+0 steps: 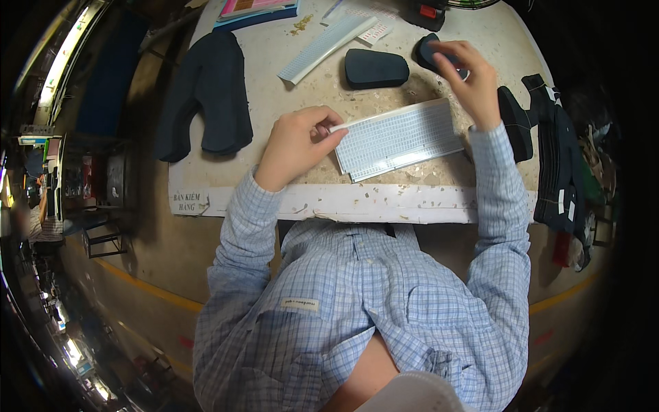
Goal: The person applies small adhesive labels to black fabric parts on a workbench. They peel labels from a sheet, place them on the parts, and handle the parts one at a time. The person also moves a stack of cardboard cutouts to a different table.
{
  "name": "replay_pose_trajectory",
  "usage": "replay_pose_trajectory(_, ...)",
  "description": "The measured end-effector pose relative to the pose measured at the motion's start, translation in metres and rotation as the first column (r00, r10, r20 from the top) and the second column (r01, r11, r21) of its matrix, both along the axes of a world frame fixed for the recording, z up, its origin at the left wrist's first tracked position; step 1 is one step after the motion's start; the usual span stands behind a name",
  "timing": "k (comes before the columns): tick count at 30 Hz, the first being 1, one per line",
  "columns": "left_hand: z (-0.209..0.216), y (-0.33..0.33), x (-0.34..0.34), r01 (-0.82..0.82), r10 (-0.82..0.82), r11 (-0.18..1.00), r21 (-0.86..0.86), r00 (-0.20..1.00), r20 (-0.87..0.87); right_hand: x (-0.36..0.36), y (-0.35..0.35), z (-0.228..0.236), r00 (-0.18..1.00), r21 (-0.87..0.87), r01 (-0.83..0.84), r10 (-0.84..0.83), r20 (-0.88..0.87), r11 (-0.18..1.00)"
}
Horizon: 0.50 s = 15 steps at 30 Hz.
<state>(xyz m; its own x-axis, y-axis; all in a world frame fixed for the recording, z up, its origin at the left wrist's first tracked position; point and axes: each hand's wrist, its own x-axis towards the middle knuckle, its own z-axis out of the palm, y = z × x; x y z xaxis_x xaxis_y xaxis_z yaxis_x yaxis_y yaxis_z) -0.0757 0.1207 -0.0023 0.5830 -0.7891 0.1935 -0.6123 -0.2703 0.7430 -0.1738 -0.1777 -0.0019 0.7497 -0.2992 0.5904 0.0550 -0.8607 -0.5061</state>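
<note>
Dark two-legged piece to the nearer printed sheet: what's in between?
In the head view, the left hand lies between the dark two-legged piece and the nearer printed sheet, its fingers at the sheet's left end.

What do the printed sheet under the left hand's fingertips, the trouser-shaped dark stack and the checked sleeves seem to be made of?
Printed sheet: probably paper, perhaps coated; thin and pale, with a slight sheen near its front edge.
Dark stack: likely cloth, matt; soft edges, hardly any shine.
Checked sleeves: thin woven cloth, perhaps cotton, matt; fine creases.
</note>
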Motion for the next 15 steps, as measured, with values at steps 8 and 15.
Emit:
replay_pose_trajectory(8, 0.009, -0.002, -0.022, -0.169, 0.153, 0.949, -0.266, 0.985, -0.08, -0.015, 0.1, 0.016, 0.925, 0.097, -0.373, 0.378, -0.043, 0.923)
replay_pose_trajectory(15, 0.005, 0.003, -0.029, -0.124, -0.001, 0.945, -0.301, 0.924, -0.383, -0.025, 0.115, 0.016, 0.916, 0.461, -0.347, 0.4, -0.019, 0.817)
